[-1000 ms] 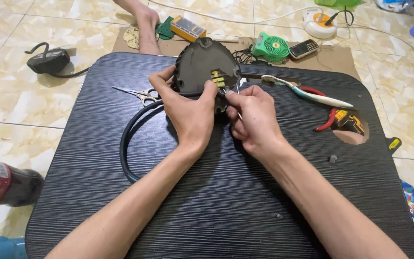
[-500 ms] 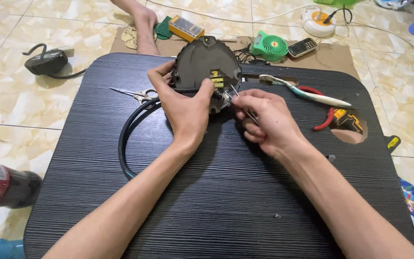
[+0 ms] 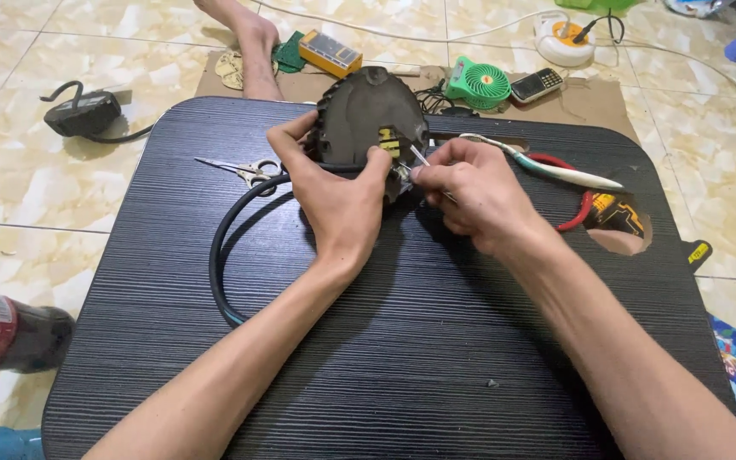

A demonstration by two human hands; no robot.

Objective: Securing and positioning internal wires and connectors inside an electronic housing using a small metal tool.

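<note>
At centre left of the black bench (image 3: 172, 358), scissors (image 3: 244, 170) lie beside a looping black cable (image 3: 219, 247). The left hand (image 3: 338, 200) grips the dark round housing (image 3: 368, 111) at upper centre; the right hand (image 3: 470, 192) pinches a thin metal tool (image 3: 421, 157) against it.

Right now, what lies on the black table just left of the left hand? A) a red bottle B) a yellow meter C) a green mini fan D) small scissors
D: the small scissors lie on the black table just left of the left hand, which grips the dark housing; the green fan sits on cardboard beyond the table.
</note>
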